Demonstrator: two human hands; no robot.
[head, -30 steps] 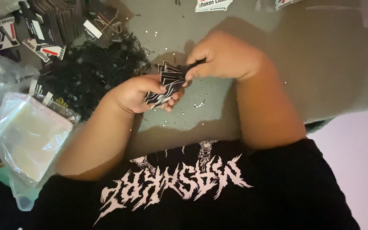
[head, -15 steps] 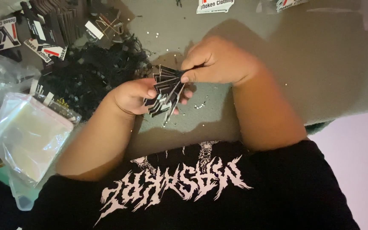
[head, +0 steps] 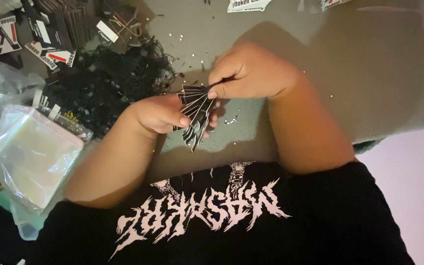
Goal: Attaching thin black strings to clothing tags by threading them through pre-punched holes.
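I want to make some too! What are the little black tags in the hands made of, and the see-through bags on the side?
The black tags, fanned between the left hand and right hand, look like stiff printed card: flat, thin, sharp-cornered, with a slight sheen. The clear bags look like thin glossy plastic film, since they are see-through and shine.

A bunch of small black tags (head: 195, 110) with white marks is spread out like a fan. The tags are flat and thin. They meet at the top, where they are pinched together, and they splay downward at different slants. They are held up above the grey table top, between two hands.
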